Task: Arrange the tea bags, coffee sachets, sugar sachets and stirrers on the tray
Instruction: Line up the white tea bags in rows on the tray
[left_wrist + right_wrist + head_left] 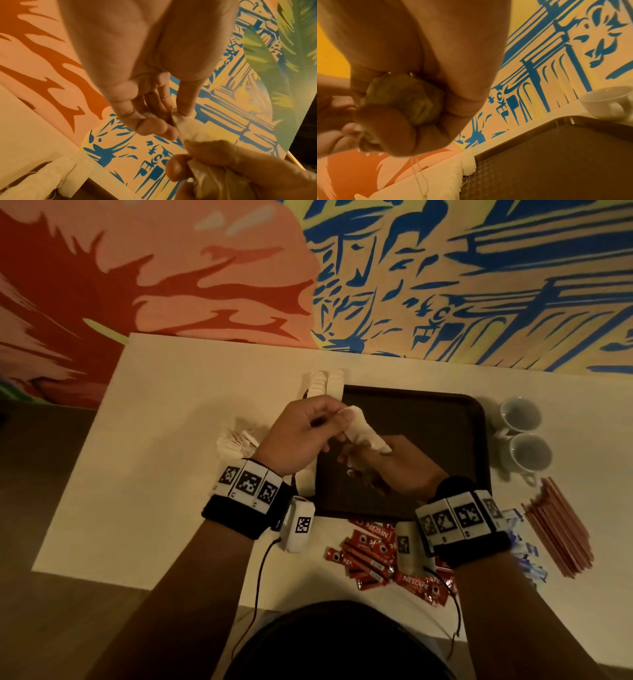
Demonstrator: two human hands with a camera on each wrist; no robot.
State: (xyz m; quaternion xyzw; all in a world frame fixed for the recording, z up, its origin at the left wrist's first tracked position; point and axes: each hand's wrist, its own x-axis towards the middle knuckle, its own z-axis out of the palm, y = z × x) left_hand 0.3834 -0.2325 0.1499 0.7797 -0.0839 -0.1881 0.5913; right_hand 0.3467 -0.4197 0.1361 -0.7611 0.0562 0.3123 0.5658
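- Head view: left hand (pixel 301 436) pinches the upper end of a tea bag (pixel 363 429) above the tray (pixel 455 419).
- Right hand (pixel 400 463) grips its lower end.

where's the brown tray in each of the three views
Head: the brown tray lies mid-picture on the table, under both hands.
Left wrist: only a dark sliver at the bottom edge, possibly its rim; cannot tell.
Right wrist: it fills the lower right.
Shared landmark: the blue-patterned wall.
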